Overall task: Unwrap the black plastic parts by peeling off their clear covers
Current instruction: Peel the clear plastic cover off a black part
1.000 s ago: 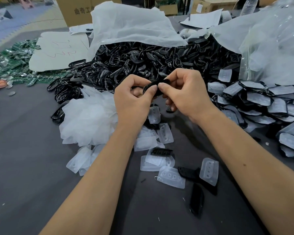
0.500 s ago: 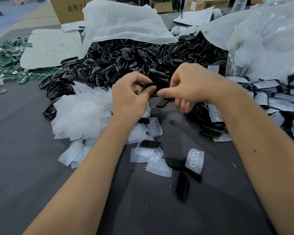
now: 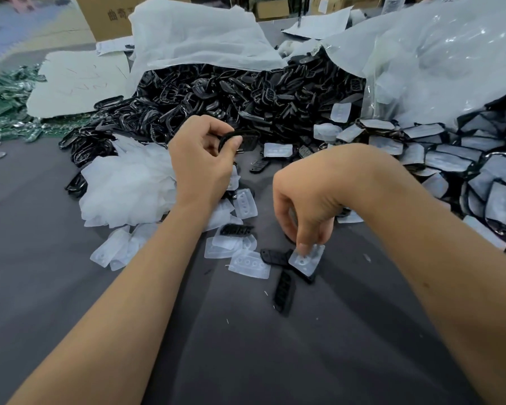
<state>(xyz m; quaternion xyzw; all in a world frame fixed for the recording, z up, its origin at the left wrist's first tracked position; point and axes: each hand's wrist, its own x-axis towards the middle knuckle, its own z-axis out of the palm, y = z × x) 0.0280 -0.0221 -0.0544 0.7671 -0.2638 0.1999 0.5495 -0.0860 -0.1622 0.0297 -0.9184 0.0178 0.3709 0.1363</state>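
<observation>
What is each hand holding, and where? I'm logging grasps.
Left hand grips a black plastic part at its curved end. Right hand fingertips touch a clear cover's top edge.

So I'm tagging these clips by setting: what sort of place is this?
Most likely a small factory or assembly workshop bench. A big heap of identical black plastic parts spills from a bag, a pile of peeled clear covers lies beside it, and cardboard cartons stand behind.

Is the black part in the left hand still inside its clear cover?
Out, as far as visible. The left hand grips a bare black frame part with no clear cover on its exposed side; the fingers hide the rest.
</observation>
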